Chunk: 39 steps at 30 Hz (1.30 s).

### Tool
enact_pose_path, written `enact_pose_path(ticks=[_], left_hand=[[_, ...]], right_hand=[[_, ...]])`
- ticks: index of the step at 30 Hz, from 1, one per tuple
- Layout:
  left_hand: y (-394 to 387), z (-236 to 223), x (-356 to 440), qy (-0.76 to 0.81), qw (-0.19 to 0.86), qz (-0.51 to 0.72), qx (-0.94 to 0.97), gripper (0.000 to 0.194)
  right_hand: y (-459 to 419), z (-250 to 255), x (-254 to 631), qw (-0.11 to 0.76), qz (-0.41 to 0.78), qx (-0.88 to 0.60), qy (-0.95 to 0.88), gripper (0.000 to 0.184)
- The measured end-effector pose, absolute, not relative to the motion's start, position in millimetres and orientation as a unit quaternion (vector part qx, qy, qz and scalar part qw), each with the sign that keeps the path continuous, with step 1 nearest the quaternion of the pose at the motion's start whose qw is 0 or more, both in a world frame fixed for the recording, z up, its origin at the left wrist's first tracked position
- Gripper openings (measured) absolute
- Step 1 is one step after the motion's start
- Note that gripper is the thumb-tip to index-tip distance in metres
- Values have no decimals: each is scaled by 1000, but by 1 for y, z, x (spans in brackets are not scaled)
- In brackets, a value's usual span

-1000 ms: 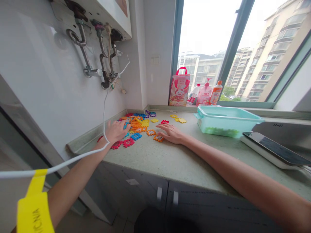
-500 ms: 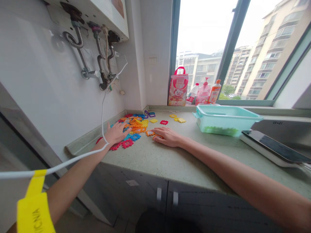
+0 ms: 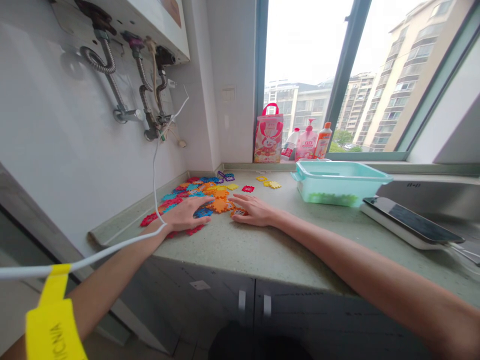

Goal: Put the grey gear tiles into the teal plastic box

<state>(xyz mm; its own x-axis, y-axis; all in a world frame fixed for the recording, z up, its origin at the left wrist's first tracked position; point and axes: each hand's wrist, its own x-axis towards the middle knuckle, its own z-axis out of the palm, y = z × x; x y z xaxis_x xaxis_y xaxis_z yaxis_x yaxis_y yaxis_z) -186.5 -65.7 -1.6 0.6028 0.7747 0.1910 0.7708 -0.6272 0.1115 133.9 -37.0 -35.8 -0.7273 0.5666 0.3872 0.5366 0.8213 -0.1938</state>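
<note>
Heap of flat, notched plastic tiles in many colours (image 3: 202, 192): lay in the corner of the speckled green stone countertop (image 3: 262, 250). Left hand (image 3: 185, 216) and right hand (image 3: 252, 210) rested flat on its near edge, fingers spread, clasping nothing. Translucent turquoise plastic tub (image 3: 339, 181) stood apart, rightward.

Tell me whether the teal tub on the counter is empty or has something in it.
Not empty. The lidless teal tub shows a low layer of green pieces through its translucent wall; most of it looks unfilled.

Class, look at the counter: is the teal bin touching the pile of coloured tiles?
Apart. The head view shows bare counter between the teal bin and the tiles.
</note>
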Motion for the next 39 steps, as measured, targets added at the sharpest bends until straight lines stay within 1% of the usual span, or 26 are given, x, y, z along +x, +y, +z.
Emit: enact_pose_path(ticks=[5,7,9,11,13,16,21,27,30,33,35,37,39], left_hand=[[-70,0,-184,363,45,141,920,70],[-71,0,-181,346,54,146,925,69],[-70,-1,-180,350,42,147,924,67],[-67,-2,-178,376,16,148,915,63],[-64,-4,-178,407,-7,155,900,60],[-60,-7,-179,422,-31,159,892,61],[-53,-10,-182,431,-66,151,887,61],[-50,-12,-188,505,-101,137,846,65],[-51,-9,-192,506,-117,152,841,57],[-50,-6,-198,556,-174,159,797,48],[-48,-6,-202,601,-200,131,763,49],[-47,-6,-204,620,-201,97,752,49],[-47,-6,-203,616,-201,90,756,42]], right_hand=[[-43,-35,119,228,44,-335,-913,82],[-43,-35,107,219,50,-341,-913,86],[-41,-36,98,201,53,-337,-918,82],[-37,-37,95,187,50,-324,-926,71],[-32,-38,96,188,39,-304,-933,60],[-27,-38,102,197,27,-284,-938,48],[-25,-37,111,207,29,-286,-935,37],[-27,-29,133,186,17,-349,-918,34],[-27,-28,140,191,23,-371,-908,40],[-25,-30,142,200,30,-378,-903,45],[-24,-32,141,201,30,-373,-905,44],[-23,-35,141,202,29,-365,-908,42],[-22,-36,141,207,34,-360,-909,40]])
